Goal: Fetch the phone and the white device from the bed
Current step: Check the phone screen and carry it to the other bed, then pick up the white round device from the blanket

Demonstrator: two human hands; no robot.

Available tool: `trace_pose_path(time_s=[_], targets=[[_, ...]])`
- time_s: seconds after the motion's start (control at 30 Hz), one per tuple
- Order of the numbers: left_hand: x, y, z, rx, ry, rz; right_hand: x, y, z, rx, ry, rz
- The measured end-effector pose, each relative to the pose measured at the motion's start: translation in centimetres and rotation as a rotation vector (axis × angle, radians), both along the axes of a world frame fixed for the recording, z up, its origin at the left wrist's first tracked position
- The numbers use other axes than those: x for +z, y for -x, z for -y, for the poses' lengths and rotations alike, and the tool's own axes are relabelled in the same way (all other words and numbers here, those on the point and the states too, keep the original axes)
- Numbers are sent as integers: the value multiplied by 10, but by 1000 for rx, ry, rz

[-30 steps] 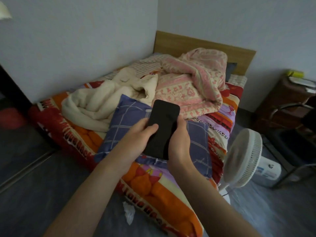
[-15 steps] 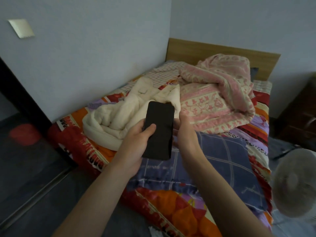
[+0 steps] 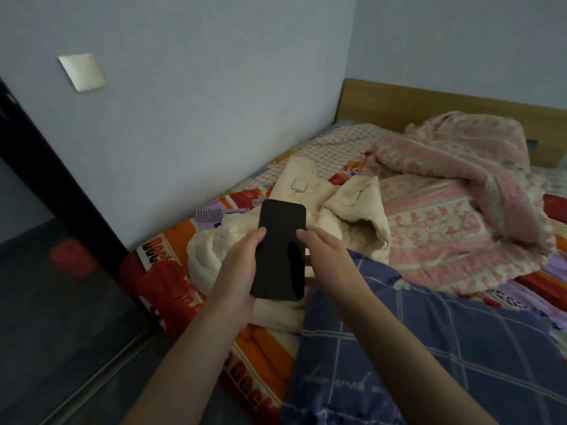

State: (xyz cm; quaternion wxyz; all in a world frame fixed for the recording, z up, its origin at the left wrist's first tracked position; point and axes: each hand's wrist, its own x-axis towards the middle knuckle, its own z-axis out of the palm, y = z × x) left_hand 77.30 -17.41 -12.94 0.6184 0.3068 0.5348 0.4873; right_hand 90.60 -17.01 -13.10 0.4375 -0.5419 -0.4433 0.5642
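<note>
Black phone [image 3: 280, 250] is up off the bed [image 3: 171, 256], left hand [image 3: 242, 265] clamped round it, right hand [image 3: 325, 256] loose-fingered alongside, so that free hand should reach forward to the white device [image 3: 299, 184] on the cream blanket [image 3: 346, 210].

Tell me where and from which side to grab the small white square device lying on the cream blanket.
Pinch the small white square device across two opposite edges, coming from above. It lies flat and low on the soft cream blanket, so its top face gives no purchase. The right hand looks the freer one, since the left hand grips the black phone.
</note>
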Motion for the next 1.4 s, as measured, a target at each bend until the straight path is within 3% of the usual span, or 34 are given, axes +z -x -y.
trace_pose_path(time_s=[0.3,0.53,0.73,0.97,1.4], targets=[[-24,113,-104,-112,-29,207,-8,95,-103,80,83,207],[-26,222,-211,-521,-37,321,-7,190,-189,1,110,252],[-31,241,-275,-753,35,431,-15,214,-232,-139,126,369],[-39,195,-339,-871,66,252,-35,181,-275,-348,53,646],[-98,117,-534,-605,212,-117,-62,91,-429,-425,84,606]])
